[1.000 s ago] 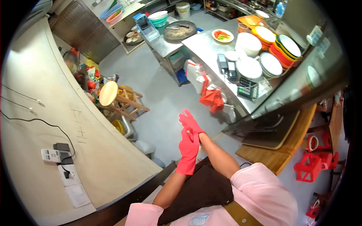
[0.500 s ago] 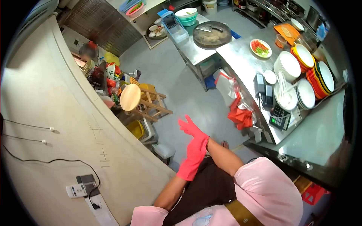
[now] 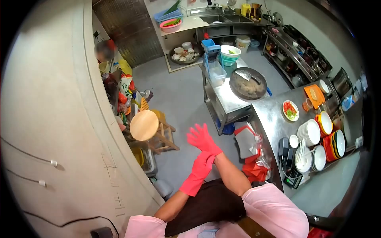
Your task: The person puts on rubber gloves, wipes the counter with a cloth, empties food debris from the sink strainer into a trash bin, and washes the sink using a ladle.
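Note:
Pinkish-red rubber gloves cover both of my hands, held up in front of my dark apron [image 3: 210, 206]. My right hand [image 3: 204, 141] has its fingers spread, and its rubber glove [image 3: 211, 148] ends around the wrist, leaving the forearm bare. At that wrist, my left hand [image 3: 202, 164] is closed on the edge of the right rubber glove. The left glove's cuff [image 3: 191, 186] reaches part way up the forearm.
A wooden stool [image 3: 143, 125] stands left of my hands, beside the pale wall [image 3: 63, 99]. Ahead, a steel table [image 3: 228, 95] carries a round chopping board [image 3: 248, 84] with a cleaver [image 3: 243, 74]. Along the right counter [image 3: 270, 115] are stacked bowls [image 3: 308, 133] and a plate of chopped vegetables [image 3: 290, 110].
My view has tilted up, bringing the sinks into sight. The right hand's fingers have spread wider, and the left hand now grips the glove's edge at the right wrist.

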`<state>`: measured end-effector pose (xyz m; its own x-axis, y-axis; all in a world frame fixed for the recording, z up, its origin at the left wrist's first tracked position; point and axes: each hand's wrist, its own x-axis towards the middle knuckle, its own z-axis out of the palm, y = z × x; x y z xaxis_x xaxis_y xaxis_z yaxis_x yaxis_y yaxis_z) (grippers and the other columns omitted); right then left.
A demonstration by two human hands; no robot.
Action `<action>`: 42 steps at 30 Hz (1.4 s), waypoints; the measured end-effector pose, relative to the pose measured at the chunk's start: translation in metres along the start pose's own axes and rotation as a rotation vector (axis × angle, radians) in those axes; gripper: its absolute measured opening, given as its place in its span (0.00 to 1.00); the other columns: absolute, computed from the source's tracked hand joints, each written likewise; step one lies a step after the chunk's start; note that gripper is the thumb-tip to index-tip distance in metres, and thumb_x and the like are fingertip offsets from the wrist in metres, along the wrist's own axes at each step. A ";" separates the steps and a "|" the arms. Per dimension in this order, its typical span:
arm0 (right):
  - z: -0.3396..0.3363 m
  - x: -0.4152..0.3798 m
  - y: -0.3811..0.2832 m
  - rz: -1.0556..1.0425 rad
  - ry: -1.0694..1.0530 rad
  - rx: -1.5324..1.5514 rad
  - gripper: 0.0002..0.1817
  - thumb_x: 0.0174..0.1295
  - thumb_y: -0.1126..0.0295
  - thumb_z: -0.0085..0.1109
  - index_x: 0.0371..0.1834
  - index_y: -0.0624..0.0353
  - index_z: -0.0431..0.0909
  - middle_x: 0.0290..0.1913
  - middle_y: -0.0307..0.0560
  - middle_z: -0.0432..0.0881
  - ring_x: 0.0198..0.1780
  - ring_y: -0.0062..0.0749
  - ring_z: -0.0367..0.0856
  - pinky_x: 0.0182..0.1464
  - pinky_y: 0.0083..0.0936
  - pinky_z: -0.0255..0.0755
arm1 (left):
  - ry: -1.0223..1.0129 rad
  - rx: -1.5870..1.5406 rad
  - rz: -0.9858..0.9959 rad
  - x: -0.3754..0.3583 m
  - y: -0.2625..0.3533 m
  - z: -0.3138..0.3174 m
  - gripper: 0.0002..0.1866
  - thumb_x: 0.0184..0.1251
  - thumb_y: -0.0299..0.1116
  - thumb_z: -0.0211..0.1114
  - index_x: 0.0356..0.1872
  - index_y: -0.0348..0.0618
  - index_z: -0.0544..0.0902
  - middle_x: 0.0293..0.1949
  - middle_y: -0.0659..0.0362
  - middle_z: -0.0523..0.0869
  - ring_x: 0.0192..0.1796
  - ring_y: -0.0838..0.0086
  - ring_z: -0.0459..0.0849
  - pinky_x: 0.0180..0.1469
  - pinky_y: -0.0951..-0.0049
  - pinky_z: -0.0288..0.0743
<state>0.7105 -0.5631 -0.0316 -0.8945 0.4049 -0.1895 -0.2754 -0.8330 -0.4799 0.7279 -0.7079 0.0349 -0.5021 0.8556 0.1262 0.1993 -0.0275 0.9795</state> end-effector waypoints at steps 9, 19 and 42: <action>0.109 0.095 -0.069 -0.091 -0.244 0.751 0.31 0.80 0.52 0.41 0.78 0.58 0.54 0.80 0.56 0.55 0.81 0.55 0.53 0.81 0.50 0.53 | 0.057 -0.473 -0.397 0.111 -0.031 -0.066 0.21 0.75 0.48 0.64 0.53 0.38 0.81 0.41 0.61 0.84 0.38 0.77 0.80 0.44 0.74 0.77; 0.141 0.254 -0.148 -0.068 -0.229 0.900 0.29 0.77 0.50 0.48 0.72 0.57 0.64 0.78 0.56 0.60 0.80 0.60 0.51 0.78 0.64 0.50 | -0.141 -0.221 -0.209 0.253 -0.082 -0.125 0.16 0.80 0.42 0.58 0.42 0.38 0.81 0.37 0.65 0.80 0.39 0.80 0.74 0.42 0.74 0.70; 0.109 0.600 -0.218 -0.086 0.189 -1.230 0.34 0.68 0.51 0.63 0.76 0.42 0.68 0.67 0.50 0.79 0.67 0.44 0.78 0.66 0.35 0.71 | -0.030 -0.360 -0.503 0.588 -0.122 -0.260 0.21 0.79 0.50 0.56 0.49 0.41 0.84 0.40 0.60 0.88 0.41 0.75 0.84 0.45 0.74 0.76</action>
<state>0.1949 -0.1801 0.0527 -0.7971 0.5734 -0.1894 0.2732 0.0628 -0.9599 0.1890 -0.3358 0.0307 -0.4355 0.8231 -0.3644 -0.3548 0.2151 0.9099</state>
